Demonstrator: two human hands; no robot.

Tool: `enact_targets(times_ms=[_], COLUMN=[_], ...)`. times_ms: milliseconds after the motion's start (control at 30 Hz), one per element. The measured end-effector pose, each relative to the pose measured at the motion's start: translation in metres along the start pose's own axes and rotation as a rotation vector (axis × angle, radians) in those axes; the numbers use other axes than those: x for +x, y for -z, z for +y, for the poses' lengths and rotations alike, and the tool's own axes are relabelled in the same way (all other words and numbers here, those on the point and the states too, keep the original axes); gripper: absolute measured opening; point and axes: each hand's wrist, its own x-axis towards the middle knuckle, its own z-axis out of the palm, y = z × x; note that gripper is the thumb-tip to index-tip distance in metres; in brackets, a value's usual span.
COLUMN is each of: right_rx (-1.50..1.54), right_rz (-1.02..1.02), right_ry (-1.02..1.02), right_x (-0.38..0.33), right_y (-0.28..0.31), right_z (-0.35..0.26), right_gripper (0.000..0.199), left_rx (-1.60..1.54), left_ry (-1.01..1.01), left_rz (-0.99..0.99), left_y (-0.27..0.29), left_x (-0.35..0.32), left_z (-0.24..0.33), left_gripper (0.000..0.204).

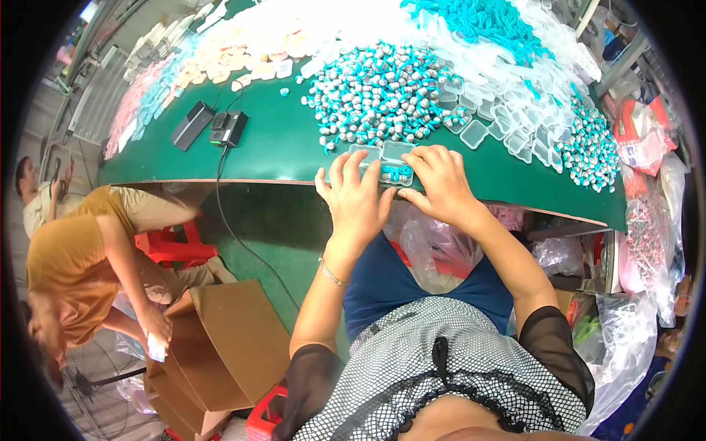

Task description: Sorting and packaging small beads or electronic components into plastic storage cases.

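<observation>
At the near edge of the green table, a small clear plastic case (398, 151) lies with its lid raised away from me. A coil of teal cord (398, 173) sits in its near half. My left hand (351, 197) grips the case's left side between thumb and index finger, its other fingers fanned out. My right hand (443, 182) is closed on the right side, thumb at the near edge. Another clear case part (365, 152) shows beyond my left fingers, which hide some of it. Just past the cases rises a big heap of small grey-and-teal pieces (379, 92).
Clear empty cases (474, 134) and teal cords (485, 26) lie right and far on the table (279, 158). Two black devices (229, 128) stand left, one trailing a cable. A person in a mustard shirt (70, 250) bends over an open cardboard box (239, 345) near red stools.
</observation>
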Motion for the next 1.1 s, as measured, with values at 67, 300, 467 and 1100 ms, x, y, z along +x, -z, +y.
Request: enact_targets(times_ms=[67, 300, 467, 1100], right_rx=[-0.029, -0.017, 0.030, 0.266], right_rz=[-0.003, -0.077, -0.110, 0.269], right_ry=[-0.001, 0.012, 0.021, -0.023], right_x=[-0.001, -0.019, -0.023, -0.032], right_y=[-0.002, 0.027, 0.043, 0.022], right_z=[0.003, 0.021, 0.038, 0.042], right_gripper=[0.050, 0.047, 0.041, 0.018], left_rx=[0.008, -0.056, -0.079, -0.141], left_ry=[0.002, -0.098, -0.135, -0.046], left_rz=[-0.020, -0.062, -0.092, -0.020], left_y=[0.000, -0.004, -0.013, -0.026], left_x=[0.001, 0.007, 0.011, 0.000], left_z=[0.001, 0.022, 0.037, 0.051], left_gripper=[0.049, 0.047, 0.040, 0.046])
